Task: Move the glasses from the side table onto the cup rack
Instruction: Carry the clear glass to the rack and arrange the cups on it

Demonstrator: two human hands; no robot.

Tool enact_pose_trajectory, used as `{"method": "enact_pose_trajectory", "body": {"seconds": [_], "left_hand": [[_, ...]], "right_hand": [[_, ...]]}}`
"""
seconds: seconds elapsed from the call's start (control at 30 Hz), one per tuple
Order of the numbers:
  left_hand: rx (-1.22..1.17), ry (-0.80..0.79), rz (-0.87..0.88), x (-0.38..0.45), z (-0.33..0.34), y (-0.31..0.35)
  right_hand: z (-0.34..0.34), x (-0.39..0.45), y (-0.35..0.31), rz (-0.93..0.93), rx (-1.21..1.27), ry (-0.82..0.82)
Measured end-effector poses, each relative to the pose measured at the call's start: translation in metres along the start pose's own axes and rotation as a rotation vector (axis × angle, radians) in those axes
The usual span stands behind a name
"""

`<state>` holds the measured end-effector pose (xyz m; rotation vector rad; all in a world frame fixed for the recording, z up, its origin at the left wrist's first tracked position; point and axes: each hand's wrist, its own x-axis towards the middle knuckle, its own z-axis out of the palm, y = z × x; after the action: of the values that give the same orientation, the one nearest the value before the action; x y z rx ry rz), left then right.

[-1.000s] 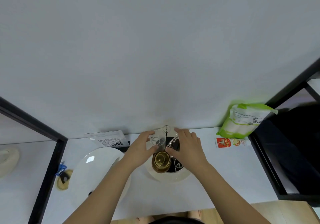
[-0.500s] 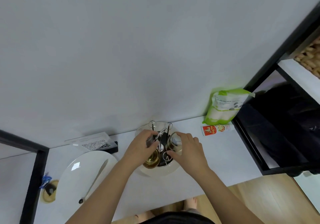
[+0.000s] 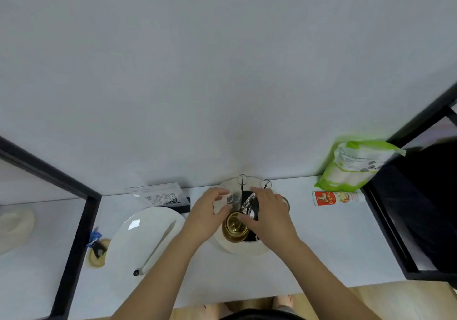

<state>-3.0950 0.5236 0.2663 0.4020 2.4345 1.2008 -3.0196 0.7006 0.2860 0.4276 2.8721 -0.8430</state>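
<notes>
Head view, hands first: left hand (image 3: pixel 206 212) curled round a clear glass (image 3: pixel 231 199), holding it tilted over the rack (image 3: pixel 243 244), just beside the rear posts. Right hand (image 3: pixel 268 217) spread over the rack's right side, fingers bent and touching the amber glass (image 3: pixel 235 228) at the front; cannot tell whether gripping or merely steadying.

Compared with half a second back: clear glass lifted and swung up from low among the posts to above them, as it stood a second ago; right hand shifted off the right-hand glass (image 3: pixel 285 201), now partly hidden behind it. Camera also swung back left.

Likely meaning: clear glass not yet seated, probably being re-aimed at a post.

Further out on the desk (image 3: pixel 321 245): plate (image 3: pixel 138 235) with a knife (image 3: pixel 155 248) left, QR card (image 3: pixel 160 196) behind, red tube (image 3: pixel 336 198) and green bag (image 3: pixel 353 169) right.
</notes>
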Motion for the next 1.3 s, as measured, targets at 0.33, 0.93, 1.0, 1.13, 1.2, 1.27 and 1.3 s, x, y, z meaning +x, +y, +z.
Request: {"method": "enact_pose_trajectory", "body": {"seconds": [0.33,0.93,1.0,1.13,1.2,1.27,1.3], "left_hand": [[0.173,-0.089,-0.111,0.036,-0.003,0.000],[0.260,-0.143,-0.138,0.073,0.014,-0.020],[0.250,-0.128,-0.123,0.073,0.008,-0.016],[0.257,-0.168,-0.095,0.077,-0.009,0.002],[0.281,-0.182,-0.078,0.080,-0.016,0.011],[0.302,-0.175,-0.046,0.082,-0.021,0.021],[0.316,-0.170,-0.028,0.083,-0.023,0.026]], "right_hand": [[0.002,0.047,-0.022,-0.110,-0.244,-0.164],[0.008,0.093,-0.024,0.060,-0.234,-0.320],[0.004,0.090,-0.027,0.055,-0.168,-0.262],[-0.008,0.084,-0.033,0.044,-0.044,-0.168],[-0.018,0.082,-0.036,0.034,-0.012,-0.120],[-0.029,0.081,-0.038,0.021,0.003,-0.079],[-0.035,0.080,-0.038,0.015,0.018,-0.065]]}}
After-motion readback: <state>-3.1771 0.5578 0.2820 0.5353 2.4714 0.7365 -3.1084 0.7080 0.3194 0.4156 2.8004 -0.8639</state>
